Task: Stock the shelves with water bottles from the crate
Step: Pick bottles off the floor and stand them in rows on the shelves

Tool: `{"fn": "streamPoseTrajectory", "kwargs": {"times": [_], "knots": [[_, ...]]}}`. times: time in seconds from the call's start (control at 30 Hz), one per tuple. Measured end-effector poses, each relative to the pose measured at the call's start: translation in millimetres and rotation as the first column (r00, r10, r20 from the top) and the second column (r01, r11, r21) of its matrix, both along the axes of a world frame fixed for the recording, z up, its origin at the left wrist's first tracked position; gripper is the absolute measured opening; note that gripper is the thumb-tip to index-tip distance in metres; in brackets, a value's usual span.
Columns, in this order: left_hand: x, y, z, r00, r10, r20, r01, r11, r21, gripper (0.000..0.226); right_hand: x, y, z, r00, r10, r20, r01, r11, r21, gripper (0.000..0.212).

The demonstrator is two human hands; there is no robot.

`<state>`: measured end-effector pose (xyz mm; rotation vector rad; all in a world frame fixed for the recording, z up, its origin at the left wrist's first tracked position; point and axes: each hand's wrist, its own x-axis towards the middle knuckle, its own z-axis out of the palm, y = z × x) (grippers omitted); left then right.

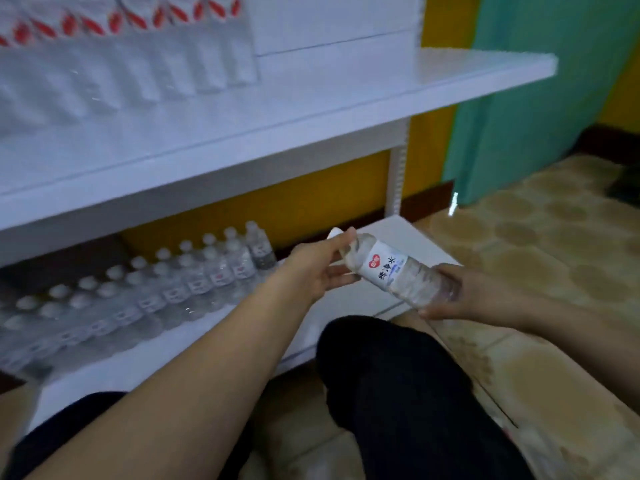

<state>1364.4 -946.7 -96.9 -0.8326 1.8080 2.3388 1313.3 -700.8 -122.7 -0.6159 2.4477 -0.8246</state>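
Observation:
A clear water bottle [388, 268] with a white label and white cap lies tilted between my two hands, cap toward the shelf. My left hand [318, 268] grips its neck end near the cap. My right hand [460, 296] holds its base from below. Rows of the same bottles [180, 282] stand on the bottom shelf [194, 344], running from the left edge to about the middle. The upper shelf [311, 98] carries more bottles [104, 64] with red marks, blurred. No crate is in view.
A white slotted upright [396, 174] stands at the shelf's right end before a yellow wall. A green curtain [540, 109] hangs to the right. My knee in dark trousers [391, 375] is below the bottle. Patterned floor tiles [540, 251] spread to the right.

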Motion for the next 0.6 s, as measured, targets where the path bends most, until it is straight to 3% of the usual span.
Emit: {"fn": "streamPoseTrajectory", "kwargs": {"times": [0.1, 0.2, 0.3, 0.47, 0.6], "knots": [[16, -70, -6, 0.994, 0.113, -0.003, -0.113, 0.994, -0.002, 0.030, -17, -94, 5, 0.969, 0.232, -0.080, -0.210, 0.953, 0.219, 0.066], [23, -130, -15, 0.979, 0.201, -0.025, -0.202, 0.977, -0.074, 0.044, -28, -177, -8, 0.926, 0.368, -0.082, -0.327, 0.892, 0.311, 0.072], [16, -172, -28, 0.982, 0.182, -0.039, -0.186, 0.948, -0.258, 0.044, -35, -239, -34, 0.901, 0.426, -0.078, -0.378, 0.862, 0.337, 0.069], [-33, -217, -46, 0.999, 0.050, -0.008, -0.043, 0.765, -0.642, 0.045, -58, -301, -85, 0.938, 0.337, -0.080, -0.308, 0.918, 0.249, 0.076], [-78, -245, -66, 0.999, -0.039, 0.003, 0.025, 0.588, -0.808, 0.051, -79, -337, -121, 0.988, 0.152, 0.013, -0.152, 0.975, 0.162, 0.052]]}}
